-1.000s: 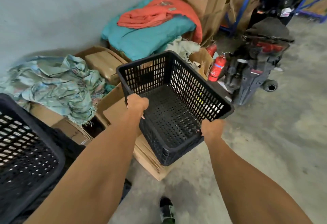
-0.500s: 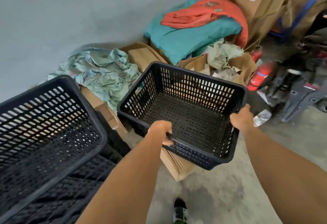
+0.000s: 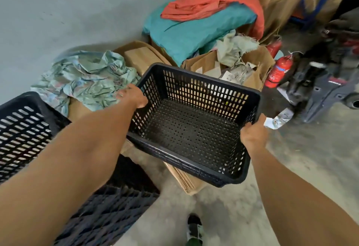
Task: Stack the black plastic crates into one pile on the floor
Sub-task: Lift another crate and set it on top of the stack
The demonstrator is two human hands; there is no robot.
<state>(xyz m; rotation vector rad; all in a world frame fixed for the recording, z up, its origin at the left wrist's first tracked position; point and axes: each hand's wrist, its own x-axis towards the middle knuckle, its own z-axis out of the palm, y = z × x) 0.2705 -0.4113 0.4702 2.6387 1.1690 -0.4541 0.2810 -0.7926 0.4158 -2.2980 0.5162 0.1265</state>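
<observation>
I hold an empty black perforated plastic crate [image 3: 191,129] in the air at the centre of the view, mouth up and slightly tilted. My left hand [image 3: 134,97] grips its left rim near the far corner. My right hand [image 3: 252,135] grips its right rim near the near corner. A second black crate [image 3: 23,129] stands at the left edge on top of more black crate plastic [image 3: 116,203] that reaches the floor; my left forearm hides part of it.
Cardboard boxes [image 3: 138,55], crumpled pale-green cloth [image 3: 87,76] and teal and orange fabric [image 3: 198,24] line the grey wall. Flattened cardboard [image 3: 186,181] lies under the held crate. Two red fire extinguishers [image 3: 277,70] and a dark machine [image 3: 320,90] stand at the right. My shoe [image 3: 194,230] is on the concrete floor.
The held crate has swung left toward the crates at the left edge and turned level. My left hand has shifted from the near rim to the left rim; the view panned left.
</observation>
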